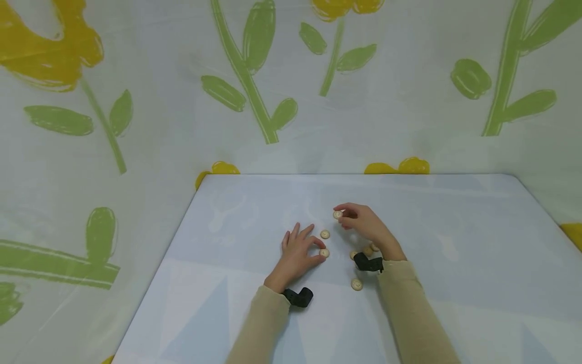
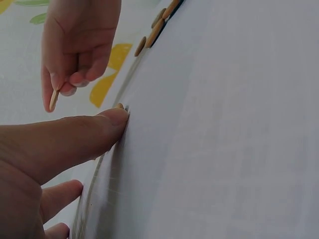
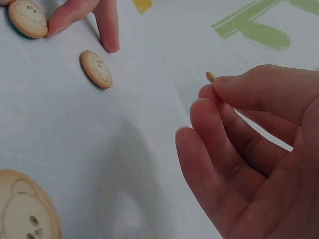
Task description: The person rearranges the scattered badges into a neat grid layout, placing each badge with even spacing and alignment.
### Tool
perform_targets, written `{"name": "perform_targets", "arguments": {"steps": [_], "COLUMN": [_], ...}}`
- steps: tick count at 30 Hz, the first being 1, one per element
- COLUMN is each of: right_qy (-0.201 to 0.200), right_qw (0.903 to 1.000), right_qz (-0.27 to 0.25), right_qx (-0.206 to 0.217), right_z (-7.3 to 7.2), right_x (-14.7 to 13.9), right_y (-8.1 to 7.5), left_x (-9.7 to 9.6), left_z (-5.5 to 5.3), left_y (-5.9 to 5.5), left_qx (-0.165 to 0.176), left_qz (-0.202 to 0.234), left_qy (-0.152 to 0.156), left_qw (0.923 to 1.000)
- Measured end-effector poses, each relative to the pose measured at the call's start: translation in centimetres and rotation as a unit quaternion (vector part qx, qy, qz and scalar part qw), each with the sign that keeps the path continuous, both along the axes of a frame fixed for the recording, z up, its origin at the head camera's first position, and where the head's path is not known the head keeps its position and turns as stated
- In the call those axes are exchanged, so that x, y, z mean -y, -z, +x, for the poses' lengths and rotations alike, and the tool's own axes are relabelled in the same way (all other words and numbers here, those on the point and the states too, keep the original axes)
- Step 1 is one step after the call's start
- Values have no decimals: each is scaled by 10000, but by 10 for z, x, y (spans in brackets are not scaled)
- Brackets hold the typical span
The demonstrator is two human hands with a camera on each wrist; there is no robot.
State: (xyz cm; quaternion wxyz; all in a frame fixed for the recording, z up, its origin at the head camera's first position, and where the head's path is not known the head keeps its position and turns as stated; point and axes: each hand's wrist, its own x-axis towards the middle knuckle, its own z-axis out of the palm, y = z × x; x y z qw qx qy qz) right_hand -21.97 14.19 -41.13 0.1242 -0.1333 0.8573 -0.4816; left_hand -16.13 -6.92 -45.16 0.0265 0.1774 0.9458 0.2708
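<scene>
Between thumb and forefinger, my right hand (image 1: 364,222) pinches a small round wooden disc (image 1: 337,215), raised above the table; only its thin edge shows in the right wrist view. Lower and to the left, my left hand (image 1: 297,255) holds another wooden disc (image 1: 324,253) by its edges at the tabletop, the other fingers spread. A third disc (image 1: 325,234) lies between the two hands; in the right wrist view this disc (image 3: 96,69) bears a drawn animal face. Another disc with a bear-like face (image 3: 27,209) shows large at that view's lower left.
Several more discs (image 1: 367,251) lie by the right wrist, partly hidden by its black wrist camera (image 1: 368,262). One disc (image 1: 356,284) sits nearer the front. The pale table (image 1: 218,212) meets a flower-patterned cloth (image 1: 159,101) at its back and left edges.
</scene>
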Motion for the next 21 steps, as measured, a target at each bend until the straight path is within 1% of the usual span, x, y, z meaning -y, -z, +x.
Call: {"name": "perform_targets", "arguments": {"steps": [5, 9, 15, 21], "right_qy": [70, 162, 345, 494], "right_qw": [9999, 9997, 9990, 9983], "right_qz": [-124, -153, -148, 158], "right_qx": [19, 100, 225, 281], "right_z": [-3, -7, -16, -18], "right_x": [0, 4, 11, 13], "right_y": [-4, -6, 2, 12], "left_x": [-1, -1, -1, 1], "left_z": [0, -2, -4, -3], "left_y": [-1, -3, -4, -2], "left_qx": [-3, -88, -146, -47], "left_qz": [-41, -23, 32, -34], "left_qy": [-2, -7, -10, -3], "left_qw": [10000, 10000, 9999, 10000]}}
